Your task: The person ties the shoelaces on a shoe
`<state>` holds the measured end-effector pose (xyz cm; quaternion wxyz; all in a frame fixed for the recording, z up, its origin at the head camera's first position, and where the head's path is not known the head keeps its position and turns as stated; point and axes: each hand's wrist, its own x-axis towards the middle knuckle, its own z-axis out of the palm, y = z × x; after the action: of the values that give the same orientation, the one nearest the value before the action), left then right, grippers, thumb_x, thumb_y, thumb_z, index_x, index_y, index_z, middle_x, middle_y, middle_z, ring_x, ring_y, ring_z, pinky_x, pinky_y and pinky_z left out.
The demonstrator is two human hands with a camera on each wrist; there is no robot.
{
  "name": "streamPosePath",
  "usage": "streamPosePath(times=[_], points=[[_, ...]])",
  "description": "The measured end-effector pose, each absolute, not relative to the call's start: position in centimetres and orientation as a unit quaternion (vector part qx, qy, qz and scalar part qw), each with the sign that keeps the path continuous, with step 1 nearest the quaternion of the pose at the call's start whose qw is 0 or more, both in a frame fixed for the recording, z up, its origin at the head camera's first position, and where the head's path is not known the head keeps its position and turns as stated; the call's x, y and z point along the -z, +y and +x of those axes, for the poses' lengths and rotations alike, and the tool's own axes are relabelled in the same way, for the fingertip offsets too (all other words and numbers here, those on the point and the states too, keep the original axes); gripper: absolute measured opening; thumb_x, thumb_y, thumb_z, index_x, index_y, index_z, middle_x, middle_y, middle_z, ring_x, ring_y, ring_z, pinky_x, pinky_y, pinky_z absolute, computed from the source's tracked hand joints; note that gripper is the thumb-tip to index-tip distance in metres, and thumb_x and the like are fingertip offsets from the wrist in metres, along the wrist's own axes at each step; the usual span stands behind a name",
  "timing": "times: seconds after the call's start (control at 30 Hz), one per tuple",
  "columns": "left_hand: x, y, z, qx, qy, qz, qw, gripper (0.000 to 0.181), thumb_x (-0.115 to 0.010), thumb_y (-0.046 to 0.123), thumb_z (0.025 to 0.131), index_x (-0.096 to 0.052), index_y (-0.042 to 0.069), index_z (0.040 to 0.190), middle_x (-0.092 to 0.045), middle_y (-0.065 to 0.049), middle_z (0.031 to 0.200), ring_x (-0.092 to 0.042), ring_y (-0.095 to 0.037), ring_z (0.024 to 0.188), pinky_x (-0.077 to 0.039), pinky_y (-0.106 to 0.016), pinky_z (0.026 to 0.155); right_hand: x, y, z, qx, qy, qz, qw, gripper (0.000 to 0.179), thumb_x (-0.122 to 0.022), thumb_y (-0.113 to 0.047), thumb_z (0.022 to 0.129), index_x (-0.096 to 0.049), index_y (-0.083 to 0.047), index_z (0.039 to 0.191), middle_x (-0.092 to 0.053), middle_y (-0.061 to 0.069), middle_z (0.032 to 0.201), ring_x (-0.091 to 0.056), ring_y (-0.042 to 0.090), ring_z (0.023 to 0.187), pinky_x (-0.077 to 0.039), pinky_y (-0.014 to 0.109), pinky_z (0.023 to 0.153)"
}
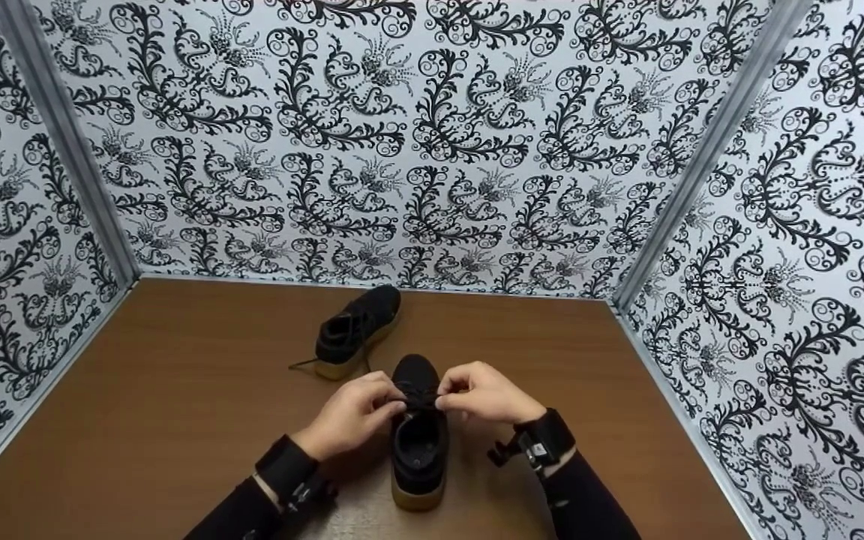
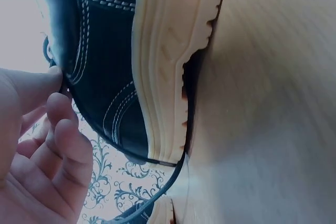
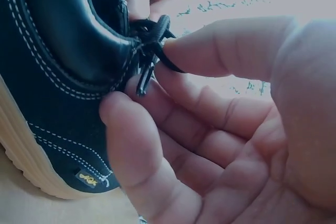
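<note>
A black shoe (image 1: 418, 480) with white stitching and a tan sole stands upright, toe pointing away from me. My left hand (image 1: 349, 420) is at the left side of its lacing, thumb and finger pinching the dark shoelace (image 2: 178, 169), which trails down past the sole. On the opposite side, my right hand (image 1: 488, 394) pinches another part of the lace between thumb and forefinger. A knotted loop of shoelace (image 3: 160, 30) sits between both hands in the right wrist view. The fingertips of the right hand (image 3: 131, 124) touch the shoe's side.
A second black shoe (image 1: 372, 311) with loose laces lies farther back, slightly left, its toe toward the rear wall. The brown tabletop (image 1: 199, 390) is enclosed by patterned black-and-white walls (image 1: 372, 150) with grey corner posts. Each wrist wears a black strap.
</note>
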<state>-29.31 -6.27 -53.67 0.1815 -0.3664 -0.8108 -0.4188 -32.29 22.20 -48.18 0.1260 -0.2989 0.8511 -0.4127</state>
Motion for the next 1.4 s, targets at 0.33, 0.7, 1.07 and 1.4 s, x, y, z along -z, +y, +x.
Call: streamPosePath(times=[0.33, 0.7, 1.07, 1.4], points=[[53.6, -7.3, -30.1, 0.42, -0.807, -0.385, 0.158, 0.004, -0.078, 0.014, 0.104, -0.081, 0.016, 0.102, -0.072, 0.002, 0.095, -0.064, -0.008, 0.086, -0.059, -0.035, 0.076, 48.6, 22.9, -33.0, 0.464, 0.822, -0.282, 0.174, 0.014, -0.081, -0.015, 0.099, -0.076, -0.002, 0.096, -0.075, 0.028, 0.092, -0.072, 0.024, 0.064, -0.065, 0.04, 0.062], [53.5, -7.9, -30.5, 0.449, -0.795, -0.386, 0.13, 0.008, -0.081, 0.008, 0.1, -0.081, 0.016, 0.1, -0.072, 0.0, 0.092, -0.06, -0.004, 0.084, -0.054, -0.025, 0.074, 49.0, 22.9, -33.3, 0.494, 0.796, -0.292, 0.191, 0.015, -0.076, -0.009, 0.1, -0.072, 0.004, 0.1, -0.076, 0.008, 0.086, -0.071, 0.016, 0.065, -0.066, 0.049, 0.069], [53.6, -7.0, -29.9, 0.472, -0.806, -0.342, 0.106, 0.004, -0.077, 0.019, 0.105, -0.08, 0.02, 0.102, -0.068, 0.003, 0.096, -0.058, -0.004, 0.085, -0.051, -0.023, 0.076, 49.0, 22.6, -33.0, 0.482, 0.805, -0.291, 0.187, 0.015, -0.081, -0.02, 0.1, -0.077, -0.006, 0.102, -0.077, 0.001, 0.09, -0.068, 0.018, 0.067, -0.063, 0.032, 0.064], [53.6, -6.4, -29.3, 0.481, -0.809, -0.32, 0.111, 0.008, -0.079, 0.013, 0.103, -0.08, 0.021, 0.104, -0.07, 0.002, 0.098, -0.059, -0.002, 0.085, -0.052, -0.022, 0.076, 48.9, 22.7, -32.9, 0.483, 0.806, -0.284, 0.191, 0.019, -0.088, -0.011, 0.093, -0.079, -0.005, 0.109, -0.079, 0.002, 0.096, -0.075, 0.028, 0.081, -0.065, 0.035, 0.07]])
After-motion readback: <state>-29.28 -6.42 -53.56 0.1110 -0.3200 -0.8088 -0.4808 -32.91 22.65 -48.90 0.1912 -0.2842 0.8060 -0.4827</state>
